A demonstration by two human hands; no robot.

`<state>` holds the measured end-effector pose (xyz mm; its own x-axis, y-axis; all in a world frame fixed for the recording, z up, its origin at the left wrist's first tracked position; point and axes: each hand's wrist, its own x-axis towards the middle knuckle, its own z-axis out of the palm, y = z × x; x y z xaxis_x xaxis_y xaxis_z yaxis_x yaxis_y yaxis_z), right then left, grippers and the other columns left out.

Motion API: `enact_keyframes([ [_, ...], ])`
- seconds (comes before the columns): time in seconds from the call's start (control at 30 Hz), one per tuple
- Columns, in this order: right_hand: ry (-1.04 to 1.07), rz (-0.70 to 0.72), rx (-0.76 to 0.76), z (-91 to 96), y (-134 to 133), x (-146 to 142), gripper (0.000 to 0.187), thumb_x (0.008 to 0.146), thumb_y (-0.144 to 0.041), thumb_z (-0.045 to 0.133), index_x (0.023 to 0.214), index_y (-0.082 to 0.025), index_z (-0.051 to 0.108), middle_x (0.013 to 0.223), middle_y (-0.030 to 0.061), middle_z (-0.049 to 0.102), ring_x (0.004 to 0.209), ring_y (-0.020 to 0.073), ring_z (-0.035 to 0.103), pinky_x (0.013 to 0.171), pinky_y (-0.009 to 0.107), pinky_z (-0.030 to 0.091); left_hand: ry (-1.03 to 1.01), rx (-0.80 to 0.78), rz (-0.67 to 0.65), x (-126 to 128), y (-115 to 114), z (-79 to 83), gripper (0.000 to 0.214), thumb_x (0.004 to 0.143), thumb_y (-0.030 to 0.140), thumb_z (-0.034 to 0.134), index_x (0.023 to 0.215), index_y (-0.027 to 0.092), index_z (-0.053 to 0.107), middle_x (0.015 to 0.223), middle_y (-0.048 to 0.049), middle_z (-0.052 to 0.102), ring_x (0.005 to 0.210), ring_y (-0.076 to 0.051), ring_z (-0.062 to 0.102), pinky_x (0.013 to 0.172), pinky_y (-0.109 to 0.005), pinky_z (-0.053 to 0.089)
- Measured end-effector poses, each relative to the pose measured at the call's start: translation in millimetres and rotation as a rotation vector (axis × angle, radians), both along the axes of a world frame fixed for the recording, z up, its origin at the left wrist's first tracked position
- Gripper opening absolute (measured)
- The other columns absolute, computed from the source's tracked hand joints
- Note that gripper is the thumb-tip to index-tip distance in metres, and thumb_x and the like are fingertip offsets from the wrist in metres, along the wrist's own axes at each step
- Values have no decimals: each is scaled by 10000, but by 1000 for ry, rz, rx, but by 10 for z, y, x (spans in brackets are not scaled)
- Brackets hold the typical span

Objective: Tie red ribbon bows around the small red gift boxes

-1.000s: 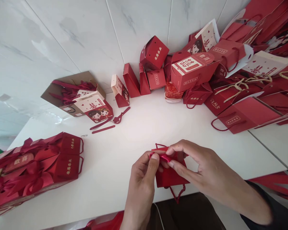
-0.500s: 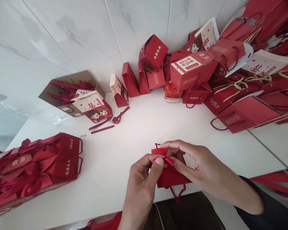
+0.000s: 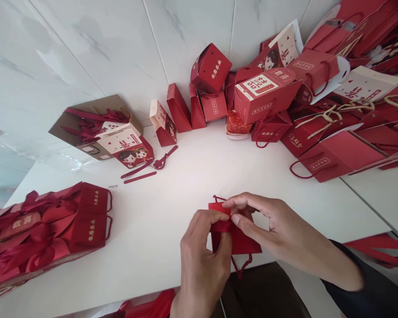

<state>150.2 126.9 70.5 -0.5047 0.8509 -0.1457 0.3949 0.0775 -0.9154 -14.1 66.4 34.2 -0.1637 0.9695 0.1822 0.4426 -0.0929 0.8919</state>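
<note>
A small red paper gift bag (image 3: 242, 240) with a red cord handle lies at the near edge of the white table (image 3: 192, 185). A red ribbon (image 3: 223, 225) runs across its top. My left hand (image 3: 204, 260) pinches the ribbon from the left, thumb and fingers closed on it. My right hand (image 3: 272, 232) comes in from the right, its fingertips closed on the ribbon and the bag's top edge. The two hands meet over the bag and hide much of it.
A box of finished red bags with bows (image 3: 49, 229) sits at the left. A brown box of ribbons (image 3: 93, 123) stands behind it, with loose red strips (image 3: 141, 176) nearby. Many red gift boxes and bags (image 3: 285, 97) are piled along the tiled wall at the back right.
My left hand has rolled over the ribbon and moved right, closer to my right hand. The ribbon loop seen earlier is now pressed flat under the fingers.
</note>
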Motion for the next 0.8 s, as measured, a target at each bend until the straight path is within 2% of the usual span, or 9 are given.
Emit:
enact_keyframes([
  [0.13,-44,43,19,-35,6,19,356,985,-304,599,1340,-317,633,1329,-12,710,1168,174,682,1035,311,531,85,114,31,28,-18,-84,275,888,52,566,1054,258,641,933,14,711,788,-119,651,694,-219,539],
  [0.2,-51,52,13,-58,12,21,393,978,-283,599,1367,-329,613,1345,-20,705,1205,176,670,1038,316,531,79,117,41,29,-26,-87,259,897,70,583,1061,264,639,928,20,712,780,-113,656,694,-212,548],
  [0.3,-47,39,1,-76,21,14,337,991,-285,573,1317,-338,639,1312,-31,724,1176,168,686,995,311,548,3,46,46,8,-34,-45,249,902,106,619,1075,279,662,964,19,743,847,-121,697,747,-213,569],
  [0.37,-47,30,13,-75,24,8,291,995,-286,568,1265,-337,665,1289,-29,733,1160,166,689,977,308,551,-103,-58,17,-17,-34,-1,221,925,150,617,1085,283,692,1009,2,766,890,-139,719,762,-222,581],
  [0.53,-58,16,59,-72,9,-11,248,993,-241,554,1179,-327,695,1227,-21,743,1137,167,690,957,307,544,-350,-286,-56,-75,-8,73,214,995,355,603,1088,242,760,1041,-53,785,904,-177,736,793,-262,597],
  [0.7,-58,16,109,-105,-3,-34,266,988,-188,534,1164,-307,695,1152,-11,741,1080,159,697,957,306,531,-445,-333,-95,-92,3,84,251,1000,410,597,1102,253,765,1025,-44,777,899,-161,716,800,-242,589],
  [0.8,-61,6,114,-129,-2,-49,237,986,-185,532,1124,-280,700,1100,2,736,1019,153,706,885,285,548,-455,-320,-114,-75,0,100,195,984,351,619,1102,252,740,1071,-43,761,936,-161,703,824,-244,579],
])
